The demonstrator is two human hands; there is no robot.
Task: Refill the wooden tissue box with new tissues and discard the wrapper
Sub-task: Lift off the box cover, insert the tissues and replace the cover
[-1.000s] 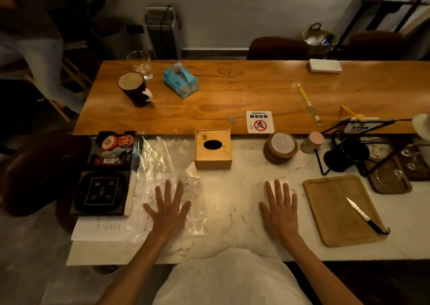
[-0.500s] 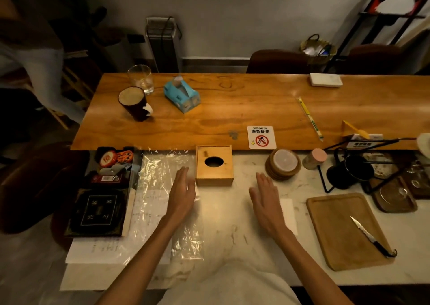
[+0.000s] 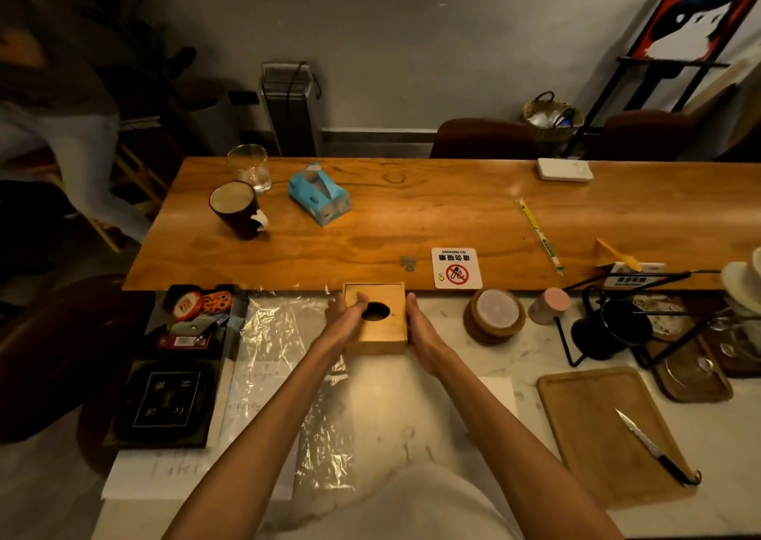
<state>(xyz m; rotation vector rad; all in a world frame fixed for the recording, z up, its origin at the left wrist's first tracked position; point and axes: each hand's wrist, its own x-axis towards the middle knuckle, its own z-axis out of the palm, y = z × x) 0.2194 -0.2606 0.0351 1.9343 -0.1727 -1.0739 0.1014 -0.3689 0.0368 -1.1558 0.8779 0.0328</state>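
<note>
- Smooth square wooden tissue box (image 3: 387,331), oval hole on top, at far edge of marble counter (image 3: 473,358).
- Clamped between left hand (image 3: 346,323), thumb over lid, and flat right hand (image 3: 421,331).
- Crinkled clear wrapper (image 3: 280,333) just left.

The left hand (image 3: 348,321) and right hand (image 3: 422,335) are bare, the forearms unsleeved. A pale, whitish garment (image 3: 395,506) covers the torso at the near edge.

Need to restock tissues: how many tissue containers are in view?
2. The square wooden tissue box sits on the marble counter, held between the left hand and right hand. The blue soft tissue pack lies on the long wooden table. More may be hidden.
</note>
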